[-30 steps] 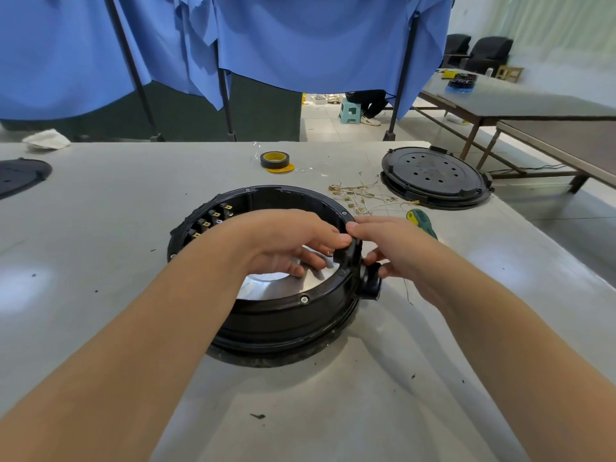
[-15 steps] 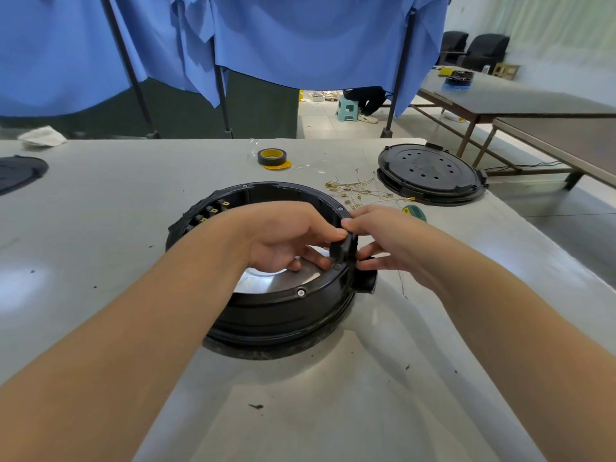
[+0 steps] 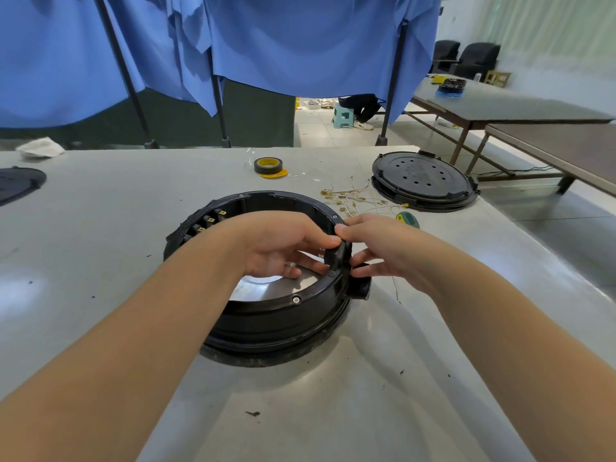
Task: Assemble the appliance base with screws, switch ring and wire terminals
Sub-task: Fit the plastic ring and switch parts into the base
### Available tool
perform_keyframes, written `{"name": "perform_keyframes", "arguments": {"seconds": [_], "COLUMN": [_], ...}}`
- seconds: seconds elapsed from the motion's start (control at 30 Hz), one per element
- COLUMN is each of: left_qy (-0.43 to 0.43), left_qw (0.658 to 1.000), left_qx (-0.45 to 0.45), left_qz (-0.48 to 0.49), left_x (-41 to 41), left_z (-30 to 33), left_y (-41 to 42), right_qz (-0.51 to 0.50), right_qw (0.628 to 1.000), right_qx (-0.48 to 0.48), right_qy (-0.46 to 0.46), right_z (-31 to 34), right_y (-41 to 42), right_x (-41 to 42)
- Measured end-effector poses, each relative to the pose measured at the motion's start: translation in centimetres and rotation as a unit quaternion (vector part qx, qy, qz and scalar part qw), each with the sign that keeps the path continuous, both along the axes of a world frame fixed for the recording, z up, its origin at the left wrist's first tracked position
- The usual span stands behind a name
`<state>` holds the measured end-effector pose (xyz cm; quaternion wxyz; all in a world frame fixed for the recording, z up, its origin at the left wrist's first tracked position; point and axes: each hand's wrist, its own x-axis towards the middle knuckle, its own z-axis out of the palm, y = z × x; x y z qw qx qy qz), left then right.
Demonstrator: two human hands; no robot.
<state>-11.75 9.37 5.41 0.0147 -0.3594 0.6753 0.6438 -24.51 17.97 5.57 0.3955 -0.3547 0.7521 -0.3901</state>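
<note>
A: What is the biggest thing here?

B: The grey table point(image 3: 100, 228). In its middle stands the black ring base point(image 3: 266, 315), upright, and it has not moved since a second ago. I give all places from this base.

A: What lies around it?

B: Behind it to the right lies a black round plate point(image 3: 423, 181), well apart. Between the plate and the base there is a heap of thin wires with brass terminals point(image 3: 346, 198). Straight behind the base lies a roll of black tape point(image 3: 268, 165) with a yellow core. A green tool handle point(image 3: 408, 220) shows just behind the right hand.

A: And the hands?

B: Both are at the right rim of the base. The left hand point(image 3: 283, 245) reaches inside the ring, the fingers curled, and the thumb and fingers pinch a small black part point(image 3: 335, 256) which sits on the rim. The right hand point(image 3: 376, 241) holds the same part from outside, thumb on top. Under the right hand a short black knob point(image 3: 360, 290) sticks out of the wall of the base.

A: Something changed?

B: Little. The hands stay on the same part; the right fingers were curled closer against the rim before and are now a bit more stretched.
</note>
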Motion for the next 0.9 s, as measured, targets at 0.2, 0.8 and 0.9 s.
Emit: {"name": "perform_keyframes", "arguments": {"seconds": [0.2,0.8,0.9], "left_qy": [-0.004,0.057,0.074], "left_qw": [0.998,0.981,0.976], "left_qx": [-0.033,-0.186,-0.205], "left_qz": [0.051,0.011,-0.004], "left_x": [0.3,0.7,1.1], "left_z": [-0.6,-1.2,-1.1], "left_y": [0.5,1.2,1.0], "right_qz": [-0.006,0.019,0.016], "right_qw": [0.999,0.997,0.997], "right_qx": [-0.038,-0.073,-0.075], "right_qy": [-0.019,0.029,0.034], "right_z": [-1.4,-2.8,-2.8], "right_y": [0.1,0.0,-0.1], "right_x": [-0.2,-0.8,-0.8]}}
